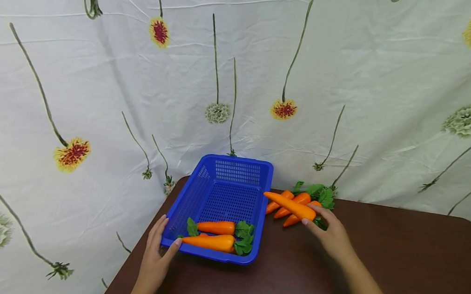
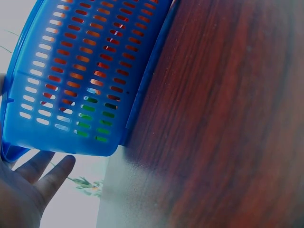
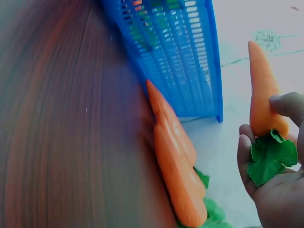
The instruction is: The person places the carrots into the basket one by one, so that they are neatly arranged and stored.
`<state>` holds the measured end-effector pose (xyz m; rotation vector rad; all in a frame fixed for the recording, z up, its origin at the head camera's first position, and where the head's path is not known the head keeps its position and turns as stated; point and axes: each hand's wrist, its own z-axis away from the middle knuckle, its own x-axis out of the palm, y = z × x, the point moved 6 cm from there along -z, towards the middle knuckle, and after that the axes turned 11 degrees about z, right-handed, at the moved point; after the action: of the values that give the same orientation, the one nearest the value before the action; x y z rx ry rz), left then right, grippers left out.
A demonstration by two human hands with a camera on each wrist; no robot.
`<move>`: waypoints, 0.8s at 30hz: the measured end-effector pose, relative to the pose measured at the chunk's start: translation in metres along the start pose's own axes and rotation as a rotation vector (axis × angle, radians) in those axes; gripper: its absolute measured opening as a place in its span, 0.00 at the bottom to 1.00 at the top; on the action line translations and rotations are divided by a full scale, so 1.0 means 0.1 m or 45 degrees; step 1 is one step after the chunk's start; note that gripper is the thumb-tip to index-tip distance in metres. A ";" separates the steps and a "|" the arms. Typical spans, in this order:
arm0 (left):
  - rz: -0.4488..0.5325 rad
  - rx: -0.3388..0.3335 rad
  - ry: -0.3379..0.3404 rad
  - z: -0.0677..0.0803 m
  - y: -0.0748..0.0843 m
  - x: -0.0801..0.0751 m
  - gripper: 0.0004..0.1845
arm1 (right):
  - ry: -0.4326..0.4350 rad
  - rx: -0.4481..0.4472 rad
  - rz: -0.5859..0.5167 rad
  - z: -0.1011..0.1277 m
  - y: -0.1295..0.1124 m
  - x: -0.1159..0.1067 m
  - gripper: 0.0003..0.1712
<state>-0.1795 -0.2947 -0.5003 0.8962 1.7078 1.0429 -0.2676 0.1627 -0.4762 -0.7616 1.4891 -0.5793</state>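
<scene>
From the head view we see the right hand holding a carrot in the air, tip at the right rim of the blue basket, on the table. Fingers curl round its leafy end. The left hand rests against the basket's near left corner, fingers straight, thumb on the rim. Two carrots lie inside; a pile of carrots lies just right of it. The right wrist view alone shows the pinch close up: fingers on the carrot above its leaves. The left wrist view shows orange and green through the basket's slotted underside.
</scene>
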 end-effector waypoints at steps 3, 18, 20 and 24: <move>0.001 0.004 0.003 0.00 0.00 0.00 0.37 | 0.010 -0.051 0.004 0.02 -0.10 0.05 0.33; -0.008 0.008 0.011 0.00 0.01 0.00 0.38 | -0.016 -0.228 -0.038 0.16 -0.49 0.28 0.30; -0.003 0.010 0.009 0.00 0.01 0.00 0.38 | -0.013 -0.260 -0.040 0.18 -0.54 0.31 0.29; 0.000 0.009 0.005 0.00 0.00 0.00 0.37 | -0.004 -0.333 -0.060 0.20 -0.66 0.39 0.28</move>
<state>-0.1795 -0.2946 -0.5003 0.8987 1.7159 1.0398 -0.2392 0.0923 -0.4532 -1.0014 1.5652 -0.4217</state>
